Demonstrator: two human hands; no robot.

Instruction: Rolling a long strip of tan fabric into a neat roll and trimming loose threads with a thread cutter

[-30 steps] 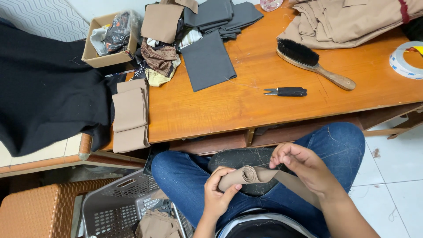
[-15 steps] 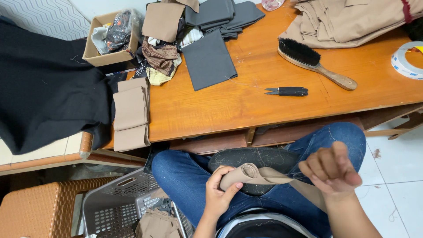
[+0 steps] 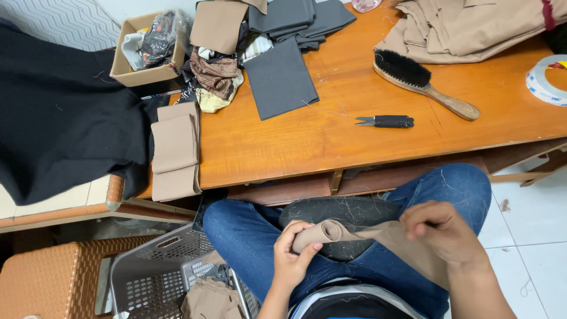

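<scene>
A tan strip of fabric [image 3: 348, 232] lies across my lap over a dark round pad [image 3: 342, 212]. My left hand [image 3: 293, 258] grips its folded left end. My right hand [image 3: 446, 233] pinches the fabric's right part with closed fingers. Both hands hover above my blue jeans [image 3: 248, 230], below the wooden table's front edge [image 3: 331, 159].
On the table lie black thread snips [image 3: 387, 121], a wooden brush [image 3: 422, 81], grey fabric pieces [image 3: 280, 77], tan cloth [image 3: 472, 26], a tape roll [image 3: 546, 80] and a cardboard box [image 3: 147, 53]. Folded tan pieces [image 3: 175, 150] hang at the left edge. A grey basket [image 3: 159, 277] stands beside my left leg.
My right hand had pulled up and away to the right, then came back down onto the tan fabric. The left hand kept its grip on the folded end.
</scene>
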